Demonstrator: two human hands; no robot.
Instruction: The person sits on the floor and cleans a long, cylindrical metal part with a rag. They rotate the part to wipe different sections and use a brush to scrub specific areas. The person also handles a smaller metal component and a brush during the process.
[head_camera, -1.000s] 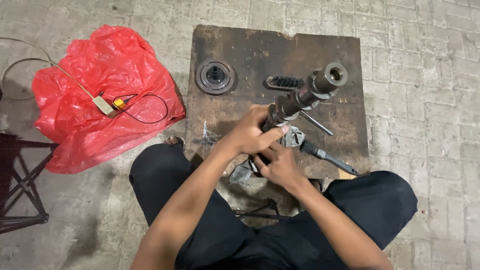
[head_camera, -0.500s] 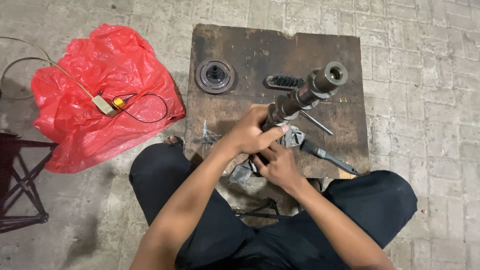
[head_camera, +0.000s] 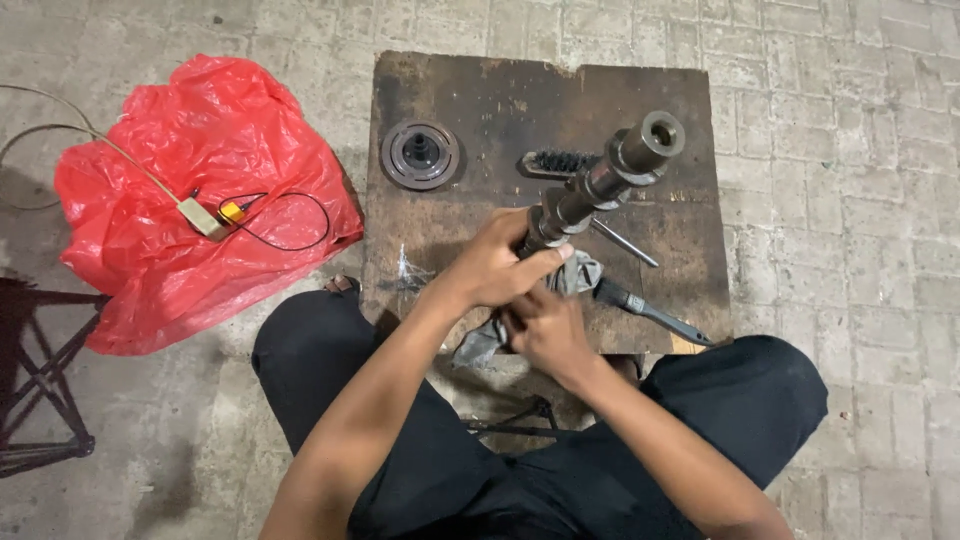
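Head view: left hand (head_camera: 500, 265) clenched round tilted steel shaft (head_camera: 600, 185); right hand (head_camera: 545, 325) below, gripping grey rag (head_camera: 575, 275)

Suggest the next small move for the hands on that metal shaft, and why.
Probably slide the grey rag a little further up the shaft. The left hand grips the shaft's lower part, the right hand presses the rag against it just below, and the dark upper sections toward the hollow end are not covered by the rag.

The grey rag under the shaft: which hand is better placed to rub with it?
Probably the right hand: it lies against the grey rag, while the left hand grips the metal shaft, steadying it.
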